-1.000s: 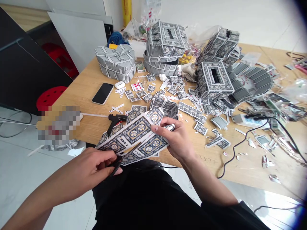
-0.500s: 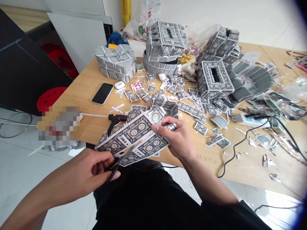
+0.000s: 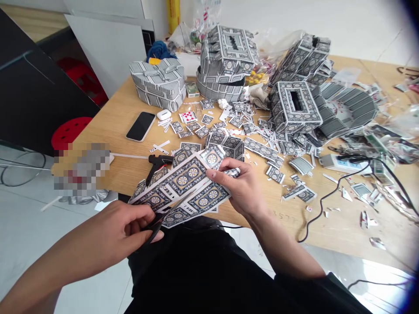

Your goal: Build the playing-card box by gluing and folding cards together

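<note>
My left hand [image 3: 131,224] is closed round the black handles of a pair of scissors [image 3: 156,226]. The blades lie between two long patterned card strips [image 3: 190,178], which spread apart in a V. My right hand [image 3: 237,181] pinches the strips at their right end, thumb on top. Just behind the strips is a black glue gun [image 3: 159,165] on the table. An open box of patterned cards [image 3: 229,146] stands behind my right hand, partly hidden.
Card boxes [image 3: 296,104] and a heart-shaped box [image 3: 159,83] stand at the back of the wooden table [image 3: 262,218]. Card scraps, a phone [image 3: 140,126], a white earphone case [image 3: 164,114] and a power strip [image 3: 343,163] with a black cable lie around.
The view has shifted slightly, so the table objects sit a little differently in the picture. The scissor handles look closer together. My right hand keeps its hold on the strips.
</note>
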### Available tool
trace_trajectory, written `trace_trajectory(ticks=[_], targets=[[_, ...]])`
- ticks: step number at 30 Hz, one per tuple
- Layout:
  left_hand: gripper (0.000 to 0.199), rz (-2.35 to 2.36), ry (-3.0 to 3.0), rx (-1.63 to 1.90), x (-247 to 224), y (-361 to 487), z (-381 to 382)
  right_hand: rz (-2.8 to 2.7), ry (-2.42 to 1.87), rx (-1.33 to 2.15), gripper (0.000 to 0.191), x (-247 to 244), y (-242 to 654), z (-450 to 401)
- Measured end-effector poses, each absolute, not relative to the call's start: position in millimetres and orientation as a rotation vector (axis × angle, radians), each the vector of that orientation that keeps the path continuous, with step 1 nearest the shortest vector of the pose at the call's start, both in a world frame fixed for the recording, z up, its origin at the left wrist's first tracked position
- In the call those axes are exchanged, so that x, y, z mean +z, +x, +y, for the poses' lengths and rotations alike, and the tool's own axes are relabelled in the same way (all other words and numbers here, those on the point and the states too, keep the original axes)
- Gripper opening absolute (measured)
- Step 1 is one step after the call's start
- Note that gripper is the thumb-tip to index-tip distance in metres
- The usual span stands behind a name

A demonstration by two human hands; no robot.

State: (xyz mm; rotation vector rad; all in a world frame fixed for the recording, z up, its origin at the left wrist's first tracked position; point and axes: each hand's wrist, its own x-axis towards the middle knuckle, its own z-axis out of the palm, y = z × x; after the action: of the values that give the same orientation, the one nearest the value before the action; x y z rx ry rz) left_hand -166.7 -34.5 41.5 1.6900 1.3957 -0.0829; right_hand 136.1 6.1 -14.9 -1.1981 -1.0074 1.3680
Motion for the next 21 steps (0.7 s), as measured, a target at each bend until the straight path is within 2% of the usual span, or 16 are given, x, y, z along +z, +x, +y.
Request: trace_trajectory(ticks=[3, 21], targets=[[0.039, 1.36, 1.66, -0.206, 40.9, -166.1, -33.4, -1.01, -1.201, 1.354, 0.032, -14.6, 136.2, 6.7], [0.03, 1.347, 1.661, -0.165, 40.9, -161.4, -32.0, -1.001, -1.186, 1.361, 0.031, -16.7, 137.2, 6.4]])
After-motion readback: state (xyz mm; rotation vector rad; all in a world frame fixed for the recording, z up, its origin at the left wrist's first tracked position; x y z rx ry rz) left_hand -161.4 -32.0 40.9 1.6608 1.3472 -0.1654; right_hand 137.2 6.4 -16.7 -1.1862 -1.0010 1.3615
